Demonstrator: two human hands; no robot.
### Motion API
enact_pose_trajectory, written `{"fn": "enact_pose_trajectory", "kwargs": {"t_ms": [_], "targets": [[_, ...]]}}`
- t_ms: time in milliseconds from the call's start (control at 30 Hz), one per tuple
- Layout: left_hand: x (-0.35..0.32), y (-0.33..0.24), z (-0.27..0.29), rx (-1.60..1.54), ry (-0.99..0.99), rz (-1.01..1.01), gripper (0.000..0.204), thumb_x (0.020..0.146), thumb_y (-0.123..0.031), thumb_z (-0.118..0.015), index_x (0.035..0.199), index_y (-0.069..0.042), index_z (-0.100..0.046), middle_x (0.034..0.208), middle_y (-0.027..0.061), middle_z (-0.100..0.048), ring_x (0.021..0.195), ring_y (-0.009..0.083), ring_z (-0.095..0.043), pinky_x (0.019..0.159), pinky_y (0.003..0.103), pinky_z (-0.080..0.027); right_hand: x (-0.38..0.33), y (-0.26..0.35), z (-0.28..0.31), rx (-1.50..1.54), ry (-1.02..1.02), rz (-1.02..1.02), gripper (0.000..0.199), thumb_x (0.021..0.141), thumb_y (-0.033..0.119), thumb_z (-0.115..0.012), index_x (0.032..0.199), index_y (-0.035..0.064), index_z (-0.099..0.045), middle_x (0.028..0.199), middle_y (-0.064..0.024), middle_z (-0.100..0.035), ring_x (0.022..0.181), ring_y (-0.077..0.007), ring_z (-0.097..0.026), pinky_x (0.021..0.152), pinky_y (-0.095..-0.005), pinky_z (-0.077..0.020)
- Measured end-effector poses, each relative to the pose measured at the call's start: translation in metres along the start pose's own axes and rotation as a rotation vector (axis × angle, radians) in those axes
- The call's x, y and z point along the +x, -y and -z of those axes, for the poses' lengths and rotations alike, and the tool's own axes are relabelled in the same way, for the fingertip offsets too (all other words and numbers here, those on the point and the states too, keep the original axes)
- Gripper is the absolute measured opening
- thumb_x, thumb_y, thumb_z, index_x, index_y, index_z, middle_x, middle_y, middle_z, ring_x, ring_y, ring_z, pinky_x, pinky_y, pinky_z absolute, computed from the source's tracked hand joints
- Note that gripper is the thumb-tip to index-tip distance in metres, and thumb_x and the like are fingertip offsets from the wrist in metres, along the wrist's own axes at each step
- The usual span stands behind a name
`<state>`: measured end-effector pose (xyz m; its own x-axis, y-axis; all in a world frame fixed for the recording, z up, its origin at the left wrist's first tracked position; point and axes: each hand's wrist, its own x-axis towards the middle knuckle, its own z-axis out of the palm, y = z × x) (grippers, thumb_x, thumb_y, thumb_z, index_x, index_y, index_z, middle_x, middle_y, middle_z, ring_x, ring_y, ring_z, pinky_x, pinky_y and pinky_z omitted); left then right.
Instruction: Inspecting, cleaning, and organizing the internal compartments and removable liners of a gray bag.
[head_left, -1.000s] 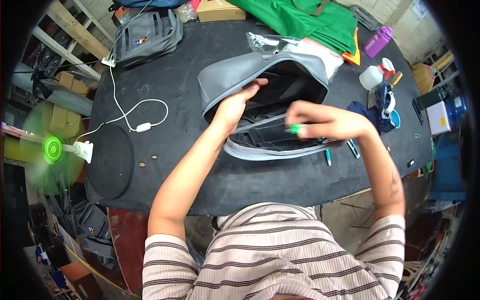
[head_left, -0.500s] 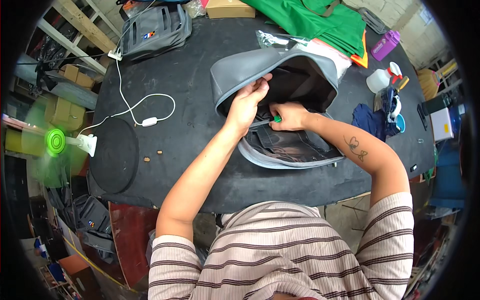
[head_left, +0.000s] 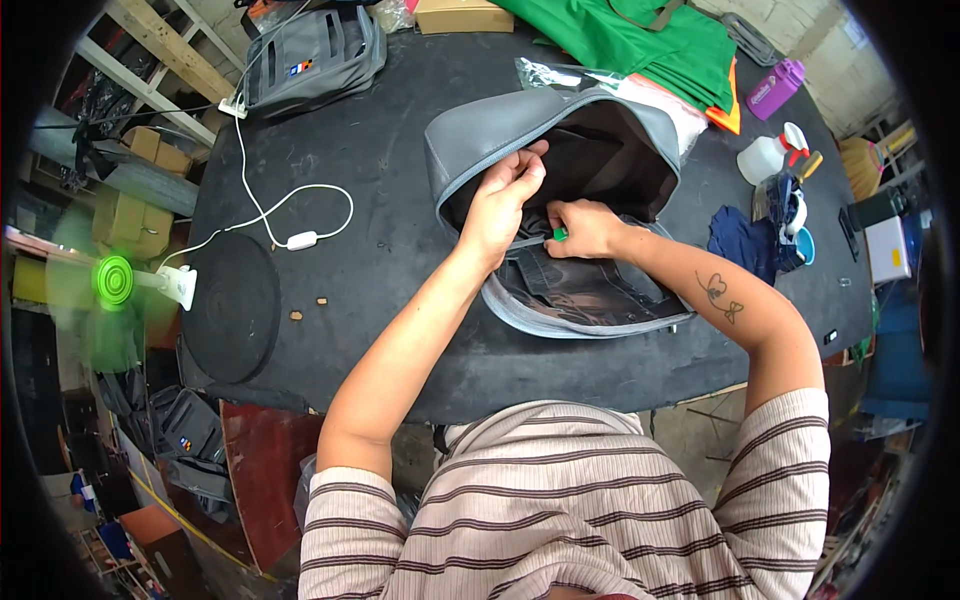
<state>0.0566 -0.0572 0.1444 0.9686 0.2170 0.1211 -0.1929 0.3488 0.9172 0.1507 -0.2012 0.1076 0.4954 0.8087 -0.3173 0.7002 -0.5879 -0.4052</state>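
A round black table (head_left: 400, 140) carries an open grey backpack (head_left: 560, 130) near its centre, with a second grey bag (head_left: 310, 60) at eleven o'clock. A white cable with an inline switch (head_left: 301, 240) runs across at nine o'clock. Green cloth (head_left: 640, 40) lies at one o'clock, a purple bottle (head_left: 775, 88), a white spray bottle (head_left: 765, 155) and dark blue cloth (head_left: 745, 245) toward two and three.

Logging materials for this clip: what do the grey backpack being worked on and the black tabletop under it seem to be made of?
The grey open backpack looks like smooth synthetic leather or coated fabric: its outer shell has a soft sheen and folds in broad curves. Its lining looks like dark woven cloth. The black round-edged tabletop looks matte, perhaps painted board or rubber sheet, with dusty scuffs; which one is unclear. Both the left hand and right hand are inside the opening.
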Motion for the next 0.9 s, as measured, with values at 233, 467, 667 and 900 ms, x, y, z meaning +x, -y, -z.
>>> {"fn": "enact_pose_trajectory", "kwargs": {"t_ms": [233,467,667,900], "targets": [[0.001,0.001,0.001,-0.009,0.017,0.004,0.012,0.090,-0.016,-0.051,0.095,-0.005,-0.055,0.124,0.0127,-0.052,0.119,0.0132,-0.041,0.097,0.027,-0.027,0.001,-0.002,-0.003,-0.001,-0.044,0.021,0.036,0.065,0.032,-0.066,0.085,0.0045,-0.054,0.074,-0.0177,-0.062,0.072,-0.0358,-0.061,0.067,-0.0446,-0.0478],[0.001,0.002,0.001,0.006,0.036,-0.020,0.021,0.093,-0.016,-0.051,0.109,-0.004,-0.052,0.109,-0.0009,-0.050,0.098,0.0073,-0.043,0.094,0.024,-0.029,0.001,0.001,0.003,0.011,0.026,0.064,0.041,0.067,0.037,-0.066,0.087,0.0040,-0.054,0.079,-0.0181,-0.064,0.078,-0.0349,-0.063,0.070,-0.0433,-0.0483],[-0.001,-0.001,0.002,0.035,0.000,0.010,0.013,0.090,-0.016,-0.052,0.096,-0.005,-0.055,0.123,0.0121,-0.052,0.121,0.0150,-0.041,0.095,0.027,-0.028,-0.004,-0.004,0.007,0.019,0.024,0.052,0.045,0.068,0.044,-0.067,0.086,0.0045,-0.054,0.076,-0.0172,-0.063,0.075,-0.0351,-0.062,0.067,-0.0429,-0.0475],[0.003,0.007,0.002,-0.039,0.009,0.006,0.018,0.092,-0.016,-0.051,0.106,-0.005,-0.053,0.111,0.0022,-0.051,0.106,0.0093,-0.043,0.099,0.027,-0.027,-0.005,-0.001,-0.005,-0.015,-0.067,0.019,0.040,0.067,0.037,-0.064,0.087,0.0042,-0.055,0.077,-0.0173,-0.064,0.078,-0.0345,-0.063,0.069,-0.0436,-0.0490]]}}
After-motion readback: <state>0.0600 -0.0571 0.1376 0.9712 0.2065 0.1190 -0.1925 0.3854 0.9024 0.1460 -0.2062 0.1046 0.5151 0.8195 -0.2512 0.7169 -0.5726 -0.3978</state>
